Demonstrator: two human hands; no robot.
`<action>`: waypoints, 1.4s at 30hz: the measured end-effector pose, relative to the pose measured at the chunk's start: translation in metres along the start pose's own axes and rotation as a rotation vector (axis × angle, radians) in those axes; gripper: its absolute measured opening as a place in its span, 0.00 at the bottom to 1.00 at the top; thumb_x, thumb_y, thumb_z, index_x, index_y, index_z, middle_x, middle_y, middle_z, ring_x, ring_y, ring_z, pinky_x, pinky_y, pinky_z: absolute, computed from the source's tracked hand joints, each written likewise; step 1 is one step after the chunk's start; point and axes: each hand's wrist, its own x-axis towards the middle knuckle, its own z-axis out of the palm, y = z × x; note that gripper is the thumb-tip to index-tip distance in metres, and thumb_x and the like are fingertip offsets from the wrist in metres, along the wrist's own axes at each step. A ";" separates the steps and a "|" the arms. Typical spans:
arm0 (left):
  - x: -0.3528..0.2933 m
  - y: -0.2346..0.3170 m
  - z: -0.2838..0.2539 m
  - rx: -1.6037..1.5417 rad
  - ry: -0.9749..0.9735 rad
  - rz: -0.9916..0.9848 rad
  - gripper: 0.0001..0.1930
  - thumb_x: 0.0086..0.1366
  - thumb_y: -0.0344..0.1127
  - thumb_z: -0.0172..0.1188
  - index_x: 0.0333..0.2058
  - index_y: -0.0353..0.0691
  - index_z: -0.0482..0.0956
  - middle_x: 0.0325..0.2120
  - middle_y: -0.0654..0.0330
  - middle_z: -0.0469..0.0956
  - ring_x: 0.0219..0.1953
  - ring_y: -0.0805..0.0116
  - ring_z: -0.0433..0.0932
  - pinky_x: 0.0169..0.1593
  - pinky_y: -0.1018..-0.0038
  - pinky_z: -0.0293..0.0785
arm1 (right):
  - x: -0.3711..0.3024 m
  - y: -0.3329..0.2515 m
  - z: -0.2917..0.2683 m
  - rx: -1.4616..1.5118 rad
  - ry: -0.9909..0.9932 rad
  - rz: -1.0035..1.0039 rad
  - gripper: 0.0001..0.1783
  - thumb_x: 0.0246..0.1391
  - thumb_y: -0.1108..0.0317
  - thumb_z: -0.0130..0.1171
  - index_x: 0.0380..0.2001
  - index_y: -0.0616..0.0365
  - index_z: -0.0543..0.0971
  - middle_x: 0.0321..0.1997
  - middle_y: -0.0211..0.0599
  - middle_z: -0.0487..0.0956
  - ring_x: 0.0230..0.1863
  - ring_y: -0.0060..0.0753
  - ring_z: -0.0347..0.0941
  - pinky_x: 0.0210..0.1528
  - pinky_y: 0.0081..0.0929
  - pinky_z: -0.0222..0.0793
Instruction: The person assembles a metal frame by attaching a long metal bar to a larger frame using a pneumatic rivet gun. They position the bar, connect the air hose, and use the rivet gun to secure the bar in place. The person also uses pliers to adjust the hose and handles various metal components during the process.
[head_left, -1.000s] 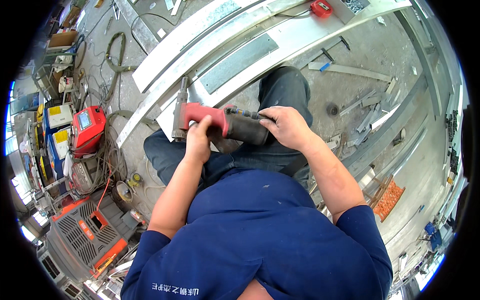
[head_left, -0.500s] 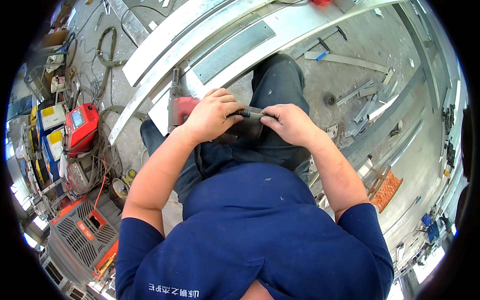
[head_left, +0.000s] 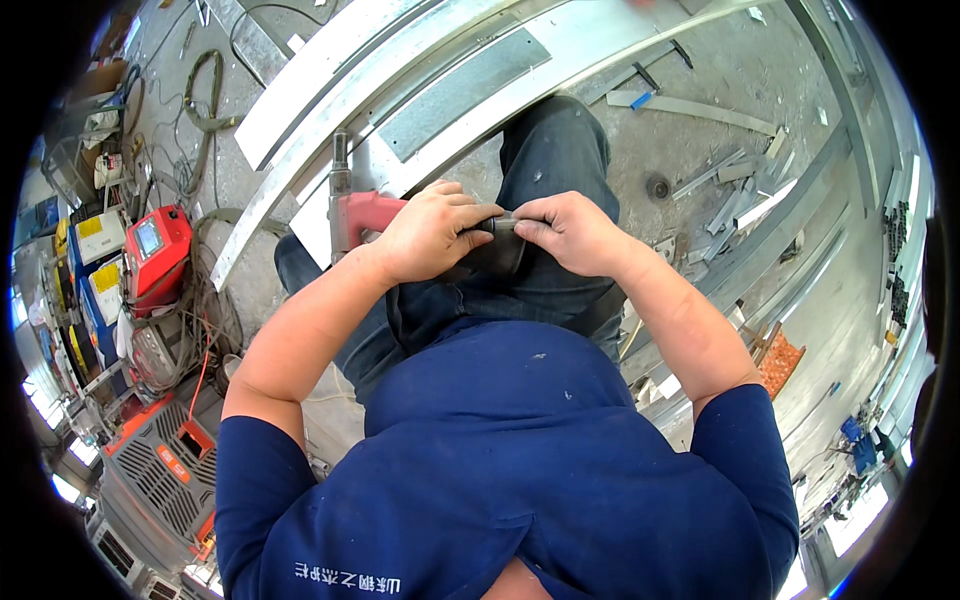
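Note:
My left hand (head_left: 425, 235) is wrapped round the pink-red handle of a rivet gun (head_left: 372, 212), which lies across my lap. Its metal nose sticks up at the left, beyond my hand. From the right side of that hand pokes a short grey tube (head_left: 504, 224) with a black collar. My right hand (head_left: 572, 232) pinches the tube's other end between thumb and fingers. Both hands nearly meet over my knees. Below them lies a dark part (head_left: 495, 258), half hidden by my fingers; whether it belongs to the gun I cannot tell.
Long pale metal profiles (head_left: 300, 115) run past my knees, with a grey plate (head_left: 465, 95) on them. Metal offcuts (head_left: 735, 195) and a blue-handled clamp (head_left: 642, 100) lie on the floor at right. A red machine with a screen (head_left: 160, 255) and coiled cables stand at left.
My right hand has moved slightly left and up, closer to my left hand. Less of the grey tube shows between them. The left hand keeps its grip.

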 end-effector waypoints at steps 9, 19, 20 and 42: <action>0.001 0.000 0.003 -0.016 0.079 0.003 0.15 0.57 0.36 0.71 0.44 0.41 0.85 0.24 0.57 0.77 0.32 0.57 0.74 0.40 0.64 0.72 | 0.000 -0.005 -0.004 0.030 -0.038 0.011 0.12 0.62 0.64 0.60 0.42 0.59 0.83 0.33 0.50 0.82 0.34 0.49 0.79 0.40 0.35 0.73; 0.000 -0.002 0.007 0.006 0.062 -0.006 0.12 0.55 0.35 0.70 0.38 0.39 0.85 0.23 0.55 0.77 0.30 0.56 0.75 0.37 0.64 0.73 | 0.003 -0.004 0.002 -0.043 -0.001 -0.048 0.12 0.62 0.63 0.59 0.42 0.57 0.84 0.33 0.49 0.82 0.37 0.55 0.78 0.40 0.39 0.73; 0.001 -0.003 0.007 0.003 0.061 0.000 0.12 0.55 0.36 0.70 0.38 0.39 0.85 0.23 0.55 0.77 0.30 0.56 0.74 0.37 0.64 0.73 | 0.003 -0.004 0.003 -0.054 0.005 -0.059 0.12 0.62 0.63 0.59 0.42 0.57 0.84 0.33 0.49 0.82 0.37 0.55 0.78 0.40 0.40 0.73; 0.004 -0.012 0.001 -0.050 0.021 0.019 0.11 0.50 0.35 0.70 0.33 0.37 0.86 0.21 0.56 0.76 0.27 0.58 0.73 0.34 0.65 0.73 | -0.007 0.005 0.019 -0.552 0.273 -0.398 0.09 0.56 0.62 0.62 0.38 0.53 0.81 0.29 0.34 0.80 0.32 0.44 0.80 0.31 0.41 0.75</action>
